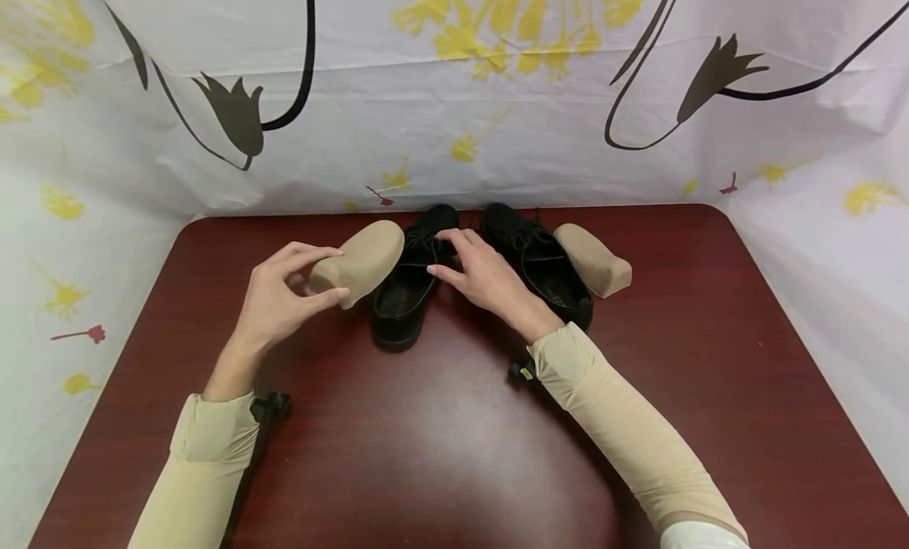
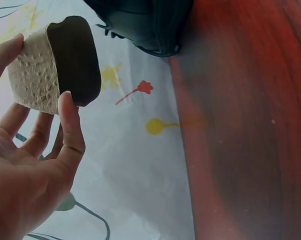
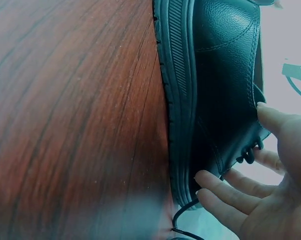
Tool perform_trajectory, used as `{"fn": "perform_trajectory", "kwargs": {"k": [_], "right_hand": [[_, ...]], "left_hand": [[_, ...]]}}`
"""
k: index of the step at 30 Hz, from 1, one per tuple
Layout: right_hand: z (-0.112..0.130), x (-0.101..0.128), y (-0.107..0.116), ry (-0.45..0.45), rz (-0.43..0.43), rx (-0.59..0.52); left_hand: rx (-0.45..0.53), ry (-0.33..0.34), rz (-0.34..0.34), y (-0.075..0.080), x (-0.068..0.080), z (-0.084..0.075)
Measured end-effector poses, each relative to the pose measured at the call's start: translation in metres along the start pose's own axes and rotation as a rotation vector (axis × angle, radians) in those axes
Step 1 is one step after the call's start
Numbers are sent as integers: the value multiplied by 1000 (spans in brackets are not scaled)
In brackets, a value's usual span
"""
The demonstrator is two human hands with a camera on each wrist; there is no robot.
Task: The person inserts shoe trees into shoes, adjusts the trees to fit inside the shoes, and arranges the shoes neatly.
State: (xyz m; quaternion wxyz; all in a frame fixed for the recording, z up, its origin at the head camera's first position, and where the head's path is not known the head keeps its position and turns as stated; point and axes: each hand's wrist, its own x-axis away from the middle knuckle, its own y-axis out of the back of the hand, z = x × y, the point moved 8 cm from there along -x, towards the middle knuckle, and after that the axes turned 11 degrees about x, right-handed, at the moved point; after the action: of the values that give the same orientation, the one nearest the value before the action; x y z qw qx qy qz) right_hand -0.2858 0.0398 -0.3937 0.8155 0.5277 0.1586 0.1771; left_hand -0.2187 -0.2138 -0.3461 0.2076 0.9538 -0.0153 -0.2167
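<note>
Both forearms wear snug beige sleeves [image 1: 625, 423], cuffs bunched just short of the bare hands; a small black strap-mounted device [image 1: 270, 405] sits under each wrist, close above the tabletop [image 1: 440, 454]; the right sleeve's upper end meets white cloth [image 1: 699, 535].

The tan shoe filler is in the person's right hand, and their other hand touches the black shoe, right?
Not quite: the tan shoe filler is held in the left hand, as the head view shows. The right hand touches the black shoe.
</note>
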Motion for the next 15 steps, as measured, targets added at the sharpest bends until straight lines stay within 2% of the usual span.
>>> {"fn": "perform_trajectory", "kwargs": {"k": [7, 10, 15], "right_hand": [[0, -1, -1, 13, 1, -15], [0, -2, -2, 15, 8, -21], [-3, 0, -3, 1, 29, -36]], "left_hand": [[-13, -40, 25, -1, 4, -42], [-8, -42, 42, -2, 6, -48], [11, -51, 69, -5, 9, -50]]}}
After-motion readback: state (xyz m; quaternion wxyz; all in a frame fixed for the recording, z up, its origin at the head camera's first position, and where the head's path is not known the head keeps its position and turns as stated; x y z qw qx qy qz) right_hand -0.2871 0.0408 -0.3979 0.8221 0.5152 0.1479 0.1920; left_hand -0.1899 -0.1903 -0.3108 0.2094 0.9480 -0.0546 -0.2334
